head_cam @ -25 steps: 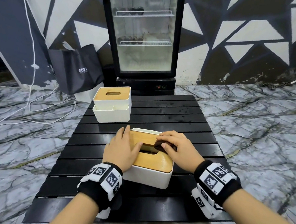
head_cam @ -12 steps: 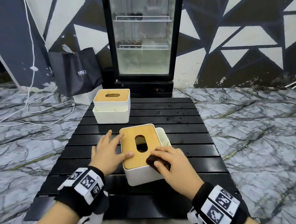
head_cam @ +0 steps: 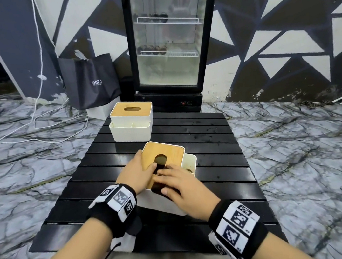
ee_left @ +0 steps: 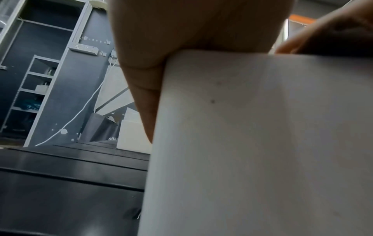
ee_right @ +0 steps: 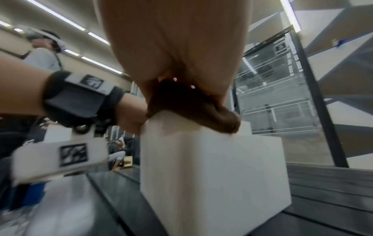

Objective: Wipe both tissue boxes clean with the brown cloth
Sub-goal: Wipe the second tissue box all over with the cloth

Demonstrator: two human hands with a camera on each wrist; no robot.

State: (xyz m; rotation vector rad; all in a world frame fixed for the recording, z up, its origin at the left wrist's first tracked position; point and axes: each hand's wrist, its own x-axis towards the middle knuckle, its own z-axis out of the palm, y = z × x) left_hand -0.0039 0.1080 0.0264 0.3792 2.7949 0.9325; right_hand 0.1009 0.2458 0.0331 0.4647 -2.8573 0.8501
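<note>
The near tissue box (head_cam: 168, 150), white with a bamboo lid, sits mid-table with its short end toward me. My left hand (head_cam: 135, 173) holds its left side, fingers down the white wall (ee_left: 262, 143) and thumb on the lid beside the slot. My right hand (head_cam: 178, 182) grips the bunched brown cloth (head_cam: 157, 188) and presses it on the lid's near end. In the right wrist view the cloth (ee_right: 201, 111) is squeezed under my palm on the box's top corner (ee_right: 212, 167). The far tissue box (head_cam: 132, 132) stands untouched at the table's back left.
The black slatted table (head_cam: 207, 139) has bare slats to the right and behind the near box. A glass-door fridge (head_cam: 166, 48) stands past its far edge, with a black bag (head_cam: 90, 82) to its left. White cables (head_cam: 44, 122) trail over the marble floor.
The near box was turned from crosswise to lengthwise. My right hand slid the cloth from the lid's middle to its near end. My left hand shifted onto the box's left side.
</note>
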